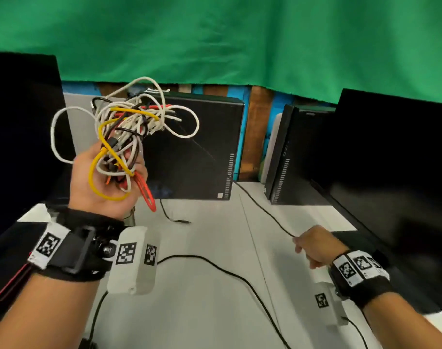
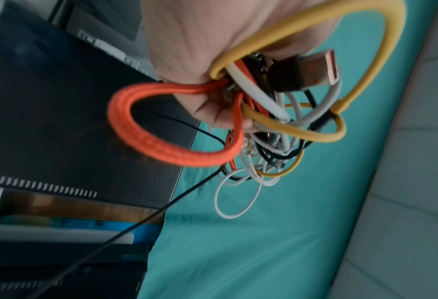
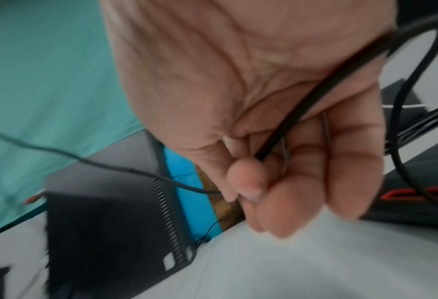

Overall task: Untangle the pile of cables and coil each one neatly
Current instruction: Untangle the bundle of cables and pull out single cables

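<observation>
Down by the right hand [image 1: 315,245], closest to the camera, the fingers are curled tight and pinching a thin black cable [image 1: 262,210]. In the right wrist view the cable [image 3: 312,97] crosses the palm and disappears between thumb and fingers [image 3: 246,182], so that hand is closed around it, not spread at all. From the pinch the cable runs away from the hand, up and to the left across the white table [image 1: 214,311], toward the base of the black computer case [image 1: 189,147]. Its long axis is a fairly straight diagonal (a bit of slack, not taut as far as I can tell).

Further out and higher, the left hand [image 1: 101,182] is raised off the table, palm toward the camera, fingers wrapped around the tangled bundle of cables [image 1: 124,127]. The bundle stands roughly upright out of the fist, with white loops fanning above and to both sides of the hand. A yellow cable [image 1: 99,177] loops over the palm, and an orange braided cable [image 1: 145,190] hangs below the fingers. In the left wrist view a USB plug [image 2: 312,70] pokes out of the grip next to the yellow loop [image 2: 366,50].

Beyond both hands is a second dark case [image 1: 282,157], then the green cloth [image 1: 240,34].
</observation>
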A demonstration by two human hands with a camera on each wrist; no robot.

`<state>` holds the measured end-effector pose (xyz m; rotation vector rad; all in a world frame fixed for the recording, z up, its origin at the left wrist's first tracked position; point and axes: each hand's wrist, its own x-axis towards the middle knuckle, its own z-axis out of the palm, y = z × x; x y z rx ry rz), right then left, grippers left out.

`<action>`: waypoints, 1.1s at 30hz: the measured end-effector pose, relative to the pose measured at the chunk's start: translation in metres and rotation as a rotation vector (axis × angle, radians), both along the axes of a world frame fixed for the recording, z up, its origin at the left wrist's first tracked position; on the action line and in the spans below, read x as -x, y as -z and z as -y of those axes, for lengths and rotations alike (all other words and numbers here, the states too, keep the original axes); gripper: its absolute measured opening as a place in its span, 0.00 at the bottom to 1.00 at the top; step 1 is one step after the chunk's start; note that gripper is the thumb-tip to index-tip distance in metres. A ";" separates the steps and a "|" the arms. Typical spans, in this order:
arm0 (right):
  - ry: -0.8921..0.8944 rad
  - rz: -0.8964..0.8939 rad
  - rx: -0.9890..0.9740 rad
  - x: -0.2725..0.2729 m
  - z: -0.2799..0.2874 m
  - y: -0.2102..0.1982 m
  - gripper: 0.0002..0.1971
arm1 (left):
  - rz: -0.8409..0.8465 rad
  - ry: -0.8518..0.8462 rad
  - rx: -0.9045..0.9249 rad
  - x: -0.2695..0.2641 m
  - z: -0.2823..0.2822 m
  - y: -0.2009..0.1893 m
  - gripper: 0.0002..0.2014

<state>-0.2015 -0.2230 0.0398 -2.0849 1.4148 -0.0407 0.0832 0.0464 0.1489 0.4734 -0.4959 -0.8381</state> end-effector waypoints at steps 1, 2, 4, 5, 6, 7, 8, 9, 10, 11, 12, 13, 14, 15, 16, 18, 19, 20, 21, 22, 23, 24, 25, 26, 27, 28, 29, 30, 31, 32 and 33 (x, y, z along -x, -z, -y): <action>0.101 0.031 0.003 0.004 0.011 -0.001 0.12 | 0.011 -0.017 -0.031 -0.002 -0.002 0.000 0.14; 0.161 0.030 -0.001 0.005 0.017 -0.005 0.12 | 0.015 -0.023 -0.052 -0.004 -0.002 0.001 0.14; 0.176 -0.062 0.039 0.000 0.025 -0.014 0.11 | 0.006 -0.008 -0.065 -0.003 0.005 0.006 0.15; 0.117 -0.136 0.113 -0.005 0.024 -0.017 0.13 | -0.006 0.001 -0.072 -0.001 0.010 0.009 0.14; 0.035 -0.174 0.201 -0.014 0.020 -0.023 0.18 | -0.014 0.013 -0.076 0.003 0.015 0.012 0.10; -0.059 -0.130 0.256 -0.024 0.013 -0.028 0.23 | -0.017 0.030 -0.076 0.007 0.020 0.014 0.06; -0.155 -0.030 0.269 -0.037 0.003 -0.035 0.28 | -0.009 0.047 -0.078 0.010 0.024 0.017 0.07; -0.241 0.103 0.277 -0.050 -0.011 -0.044 0.31 | 0.009 0.069 -0.086 0.012 0.028 0.020 0.09; -0.314 0.242 0.296 -0.063 -0.028 -0.053 0.32 | 0.022 0.090 -0.095 0.014 0.032 0.023 0.11; -0.379 0.357 0.323 -0.076 -0.045 -0.064 0.32 | 0.026 0.114 -0.106 0.016 0.035 0.027 0.13; -0.435 0.451 0.340 -0.087 -0.061 -0.075 0.31 | 0.023 0.141 -0.114 0.016 0.037 0.031 0.15; -0.470 0.527 0.331 -0.098 -0.076 -0.086 0.30 | 0.017 0.168 -0.119 0.017 0.039 0.034 0.16; -0.483 0.582 0.301 -0.106 -0.089 -0.097 0.27 | 0.010 0.192 -0.121 0.018 0.041 0.037 0.17; -0.485 0.632 0.257 -0.113 -0.099 -0.106 0.24 | 0.002 0.217 -0.116 0.018 0.041 0.039 0.20; -0.478 0.683 0.205 -0.117 -0.105 -0.113 0.19 | -0.008 0.243 -0.112 0.019 0.041 0.040 0.23; -0.416 0.807 0.062 -0.119 -0.111 -0.121 0.10 | -0.026 0.273 -0.107 0.017 0.041 0.041 0.27; -0.373 0.862 -0.041 -0.118 -0.112 -0.124 0.08 | -0.030 0.271 -0.105 0.015 0.040 0.041 0.29; -0.338 0.896 -0.132 -0.116 -0.113 -0.126 0.08 | -0.034 0.260 -0.105 0.014 0.040 0.041 0.30; -0.318 0.912 -0.193 -0.113 -0.113 -0.127 0.08 | -0.041 0.245 -0.105 0.012 0.040 0.042 0.31; -0.311 0.910 -0.215 -0.111 -0.114 -0.128 0.08 | -0.057 0.240 -0.097 0.011 0.040 0.042 0.31; -0.304 0.891 -0.188 -0.111 -0.114 -0.127 0.08 | -0.079 0.251 -0.078 0.010 0.040 0.043 0.31; -0.296 0.856 -0.118 -0.114 -0.114 -0.127 0.09 | -0.103 0.270 -0.062 0.010 0.040 0.044 0.30; -0.292 0.820 -0.026 -0.117 -0.115 -0.125 0.11 | -0.131 0.298 -0.050 0.010 0.040 0.046 0.27; -0.293 0.804 0.052 -0.121 -0.115 -0.123 0.13 | -0.164 0.325 -0.059 0.011 0.040 0.046 0.23; -0.306 0.808 0.096 -0.124 -0.115 -0.121 0.13 | -0.203 0.349 -0.074 0.013 0.041 0.047 0.17; -0.324 0.825 0.106 -0.127 -0.116 -0.119 0.12 | -0.241 0.364 -0.088 0.015 0.041 0.047 0.13; -0.341 0.848 0.087 -0.129 -0.118 -0.116 0.08 | -0.276 0.370 -0.102 0.016 0.042 0.047 0.16; -0.358 0.868 0.053 -0.130 -0.119 -0.114 0.06 | -0.294 0.374 -0.113 0.017 0.043 0.047 0.20; -0.374 0.887 0.017 -0.129 -0.120 -0.111 0.06 | -0.308 0.379 -0.119 0.016 0.044 0.048 0.22; -0.396 0.901 -0.014 -0.128 -0.120 -0.109 0.07 | -0.314 0.386 -0.120 0.016 0.043 0.047 0.24; -0.431 0.909 -0.039 -0.124 -0.120 -0.108 0.08 | -0.325 0.386 -0.109 0.015 0.042 0.048 0.24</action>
